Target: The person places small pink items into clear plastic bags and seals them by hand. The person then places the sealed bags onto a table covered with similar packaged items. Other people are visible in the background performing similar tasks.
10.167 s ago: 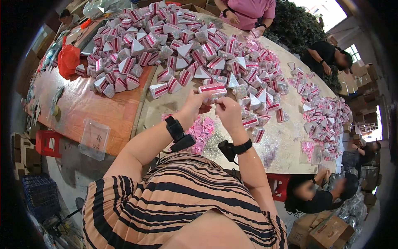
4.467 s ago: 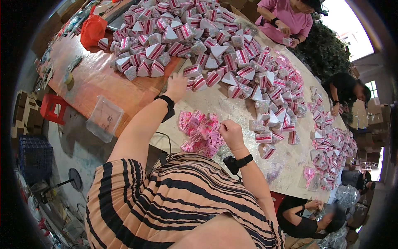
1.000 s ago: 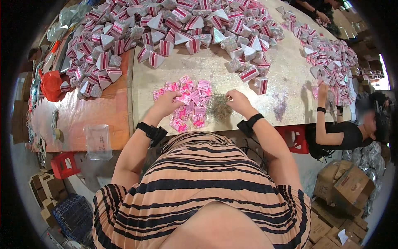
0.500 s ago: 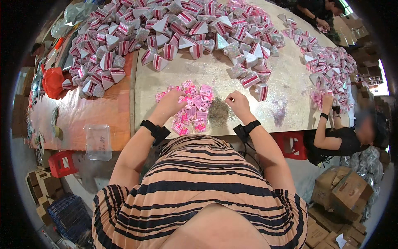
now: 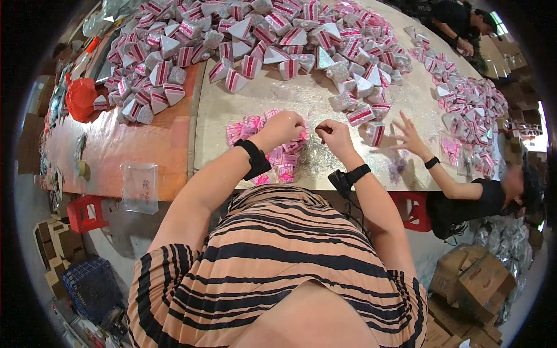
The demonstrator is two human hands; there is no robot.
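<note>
One long desk [image 5: 325, 168] filled the view, its far half heaped with pink-and-white striped wedge boxes [image 5: 243, 40]. Nearer the edge lay a small pile of pink packets [image 5: 272, 156]. Over that pile, the left hand [image 5: 284, 127] curled closed on a packet, while the right hand [image 5: 331, 133] pinched something too small to tell.

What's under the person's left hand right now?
The left hand rests on a loose pile of small pink packets lying on the pale table. Packets show around the hand; whatever lies directly beneath the palm is covered.
</note>
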